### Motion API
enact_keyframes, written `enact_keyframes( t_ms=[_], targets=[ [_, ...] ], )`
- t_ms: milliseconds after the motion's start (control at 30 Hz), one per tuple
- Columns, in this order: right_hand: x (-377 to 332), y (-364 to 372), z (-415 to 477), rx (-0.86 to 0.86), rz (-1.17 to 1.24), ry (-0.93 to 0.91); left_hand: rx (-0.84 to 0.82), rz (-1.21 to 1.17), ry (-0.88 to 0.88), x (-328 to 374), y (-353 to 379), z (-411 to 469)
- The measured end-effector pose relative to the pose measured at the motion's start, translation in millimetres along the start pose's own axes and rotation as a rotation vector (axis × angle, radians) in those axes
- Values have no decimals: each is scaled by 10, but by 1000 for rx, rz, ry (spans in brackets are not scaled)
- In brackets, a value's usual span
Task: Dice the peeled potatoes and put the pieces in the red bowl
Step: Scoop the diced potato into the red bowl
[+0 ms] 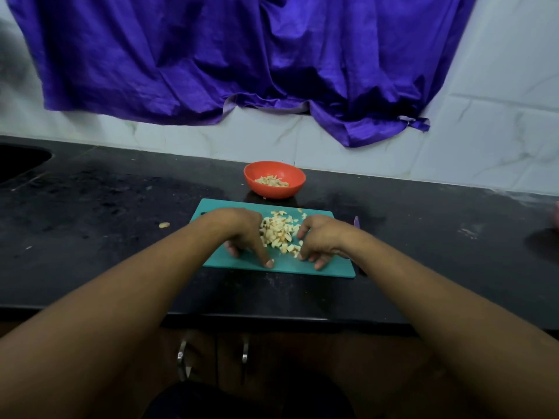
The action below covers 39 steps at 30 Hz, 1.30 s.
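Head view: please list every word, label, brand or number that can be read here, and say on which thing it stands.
None: no readable text shows in this view.
The red bowl, the teal cutting board, the purple cloth, the black counter and the white wall tiles carry no letters, numbers or signs.

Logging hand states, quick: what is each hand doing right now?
Left hand: open, fingers against the diced potato pile.
Right hand: open, fingers loosely bent beside the pile, holding nothing.
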State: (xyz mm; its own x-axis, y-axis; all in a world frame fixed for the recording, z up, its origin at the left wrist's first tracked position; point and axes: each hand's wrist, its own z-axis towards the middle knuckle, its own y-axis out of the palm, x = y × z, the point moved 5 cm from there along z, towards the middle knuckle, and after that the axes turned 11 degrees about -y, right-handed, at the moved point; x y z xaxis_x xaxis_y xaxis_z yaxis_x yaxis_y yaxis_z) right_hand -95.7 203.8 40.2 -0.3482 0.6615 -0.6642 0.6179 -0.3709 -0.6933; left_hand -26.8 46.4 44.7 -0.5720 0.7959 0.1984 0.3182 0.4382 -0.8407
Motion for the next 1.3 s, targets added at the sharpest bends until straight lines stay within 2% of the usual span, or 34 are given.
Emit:
enact_keyframes(
  t_ms=[67,200,233,300,400,500,767,967,1133,1300],
  targets=[
    [-68,46,55,65,64,-10,33,-15,-4,27,-7,15],
    [-48,-39,177,130,408,-41,149,-224,13,-28,-64,124],
    [-17,-111,182,130,419,-52,149,-284,11,-61,-70,137],
    [75,-263,177,94,274,-53,96,-350,17,-109,-77,132],
    [218,-377,181,-30,18,38,11,-252,4,-95,-100,123],
    [142,-310,232,-113,-106,65,-34,-199,-10,23,-113,172],
    [-269,-7,466,-167,-109,-36,-34,-329,40,269,-110,298],
    [-209,7,537,-83,250,-9,-17,-503,39,283,-94,313],
    [-96,-6,514,-75,824,78,-55,-628,21,303,-152,292],
    [-20,-9,518,-30,1203,120,-25,-656,36,365,-302,260]
  ],
)
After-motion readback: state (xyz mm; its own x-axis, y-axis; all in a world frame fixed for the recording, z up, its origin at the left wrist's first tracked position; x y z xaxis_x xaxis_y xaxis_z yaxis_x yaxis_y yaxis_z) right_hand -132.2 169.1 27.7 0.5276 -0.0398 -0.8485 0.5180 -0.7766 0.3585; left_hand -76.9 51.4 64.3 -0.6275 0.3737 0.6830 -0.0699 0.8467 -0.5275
